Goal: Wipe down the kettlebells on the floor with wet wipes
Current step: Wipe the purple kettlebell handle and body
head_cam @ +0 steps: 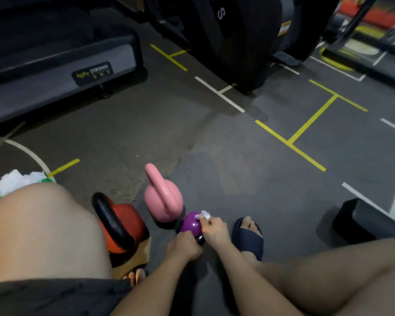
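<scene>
3 kettlebells (163,197), 1 wipe (205,215), 2 hands (184,245)

The purple kettlebell (190,223) lies tilted on the floor (214,156), handle toward the near side. The left hand (184,246) grips the handle. The right hand (214,230) pinches a white wipe (204,215) against the top of the purple body. The pink kettlebell (163,201) stands upright just beyond, touching or nearly touching it. The orange kettlebell (123,226), with a black handle, sits to the left. A pile of white wipes (16,181) lies at far left, behind the knee. A slipper (249,240) is just right of the hands.
</scene>
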`<action>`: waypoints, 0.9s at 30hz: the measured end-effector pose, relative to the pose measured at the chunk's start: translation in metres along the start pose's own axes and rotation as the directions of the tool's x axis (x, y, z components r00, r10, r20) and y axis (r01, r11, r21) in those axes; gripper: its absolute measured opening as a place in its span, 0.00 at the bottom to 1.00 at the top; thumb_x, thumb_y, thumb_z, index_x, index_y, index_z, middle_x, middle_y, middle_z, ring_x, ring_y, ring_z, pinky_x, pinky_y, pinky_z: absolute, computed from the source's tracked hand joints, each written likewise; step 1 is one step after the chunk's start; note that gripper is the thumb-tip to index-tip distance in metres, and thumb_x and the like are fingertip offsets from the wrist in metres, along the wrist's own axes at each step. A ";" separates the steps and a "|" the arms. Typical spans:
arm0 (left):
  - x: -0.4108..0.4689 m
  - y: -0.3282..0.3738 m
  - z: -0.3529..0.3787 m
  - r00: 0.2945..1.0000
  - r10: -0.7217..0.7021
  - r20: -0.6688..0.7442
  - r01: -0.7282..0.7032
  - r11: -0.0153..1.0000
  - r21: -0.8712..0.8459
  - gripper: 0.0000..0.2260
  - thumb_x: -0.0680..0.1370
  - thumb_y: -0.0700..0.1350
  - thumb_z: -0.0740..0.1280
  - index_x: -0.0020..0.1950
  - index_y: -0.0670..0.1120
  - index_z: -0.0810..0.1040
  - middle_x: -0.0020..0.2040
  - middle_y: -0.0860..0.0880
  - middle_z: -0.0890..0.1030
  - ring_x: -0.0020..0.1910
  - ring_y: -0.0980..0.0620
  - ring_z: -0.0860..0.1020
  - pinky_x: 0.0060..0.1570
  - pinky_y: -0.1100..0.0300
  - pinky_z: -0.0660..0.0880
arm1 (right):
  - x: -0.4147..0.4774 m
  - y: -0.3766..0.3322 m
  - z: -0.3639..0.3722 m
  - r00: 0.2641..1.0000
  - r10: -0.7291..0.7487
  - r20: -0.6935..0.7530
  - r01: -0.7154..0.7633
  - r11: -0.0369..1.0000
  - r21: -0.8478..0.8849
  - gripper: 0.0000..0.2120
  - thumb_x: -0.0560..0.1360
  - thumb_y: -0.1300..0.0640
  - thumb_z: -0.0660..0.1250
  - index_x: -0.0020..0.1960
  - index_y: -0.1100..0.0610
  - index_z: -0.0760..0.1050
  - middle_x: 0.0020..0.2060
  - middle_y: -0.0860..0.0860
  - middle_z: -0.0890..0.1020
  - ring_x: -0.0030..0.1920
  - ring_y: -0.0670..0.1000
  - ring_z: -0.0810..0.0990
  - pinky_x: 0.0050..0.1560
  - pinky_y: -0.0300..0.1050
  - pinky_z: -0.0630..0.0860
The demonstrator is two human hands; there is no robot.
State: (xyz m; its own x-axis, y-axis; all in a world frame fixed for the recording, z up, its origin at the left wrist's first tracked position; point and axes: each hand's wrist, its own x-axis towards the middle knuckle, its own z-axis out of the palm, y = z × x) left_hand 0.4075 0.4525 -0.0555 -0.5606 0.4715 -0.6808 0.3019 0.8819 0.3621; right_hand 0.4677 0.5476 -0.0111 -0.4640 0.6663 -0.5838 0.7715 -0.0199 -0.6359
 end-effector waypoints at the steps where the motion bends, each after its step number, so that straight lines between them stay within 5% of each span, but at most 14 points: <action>1: -0.002 0.006 -0.007 1.000 -0.001 0.003 0.001 1.000 0.014 0.23 0.68 0.61 0.67 0.58 0.51 0.81 0.56 0.49 0.84 0.56 0.46 0.82 0.53 0.57 0.78 | 0.001 -0.002 -0.005 1.000 -0.013 0.006 0.014 0.998 -0.064 0.17 0.82 0.48 0.60 0.59 0.54 0.83 0.62 0.59 0.81 0.65 0.60 0.76 0.60 0.44 0.69; 7: -0.004 0.018 -0.013 1.000 0.002 -0.023 -0.001 0.999 0.044 0.20 0.71 0.57 0.68 0.59 0.49 0.81 0.58 0.47 0.83 0.58 0.45 0.81 0.52 0.57 0.76 | -0.001 0.005 -0.013 0.999 -0.046 -0.012 0.043 0.980 -0.195 0.21 0.82 0.46 0.60 0.56 0.63 0.80 0.55 0.64 0.82 0.59 0.63 0.78 0.54 0.48 0.71; 21: -0.013 0.009 -0.005 0.998 -0.030 0.060 0.036 0.994 -0.101 0.17 0.68 0.52 0.73 0.53 0.44 0.83 0.48 0.45 0.85 0.48 0.46 0.84 0.39 0.61 0.73 | -0.016 -0.007 -0.014 0.999 -0.022 0.040 0.026 0.994 -0.110 0.23 0.82 0.45 0.59 0.64 0.62 0.78 0.65 0.62 0.78 0.67 0.61 0.74 0.64 0.44 0.67; 27: -0.001 0.029 -0.023 0.998 0.013 0.058 -0.011 0.999 -0.036 0.24 0.73 0.58 0.64 0.65 0.51 0.78 0.63 0.48 0.81 0.63 0.43 0.79 0.59 0.54 0.76 | -0.017 -0.007 -0.013 0.999 -0.042 -0.007 0.041 0.985 -0.166 0.22 0.83 0.45 0.58 0.62 0.63 0.78 0.60 0.64 0.80 0.62 0.63 0.76 0.60 0.47 0.71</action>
State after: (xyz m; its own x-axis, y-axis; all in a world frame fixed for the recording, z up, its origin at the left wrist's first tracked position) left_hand 0.3991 0.4770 -0.0294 -0.5109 0.4822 -0.7117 0.2802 0.8761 0.3924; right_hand 0.4760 0.5465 0.0095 -0.4932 0.6715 -0.5530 0.8136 0.1311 -0.5664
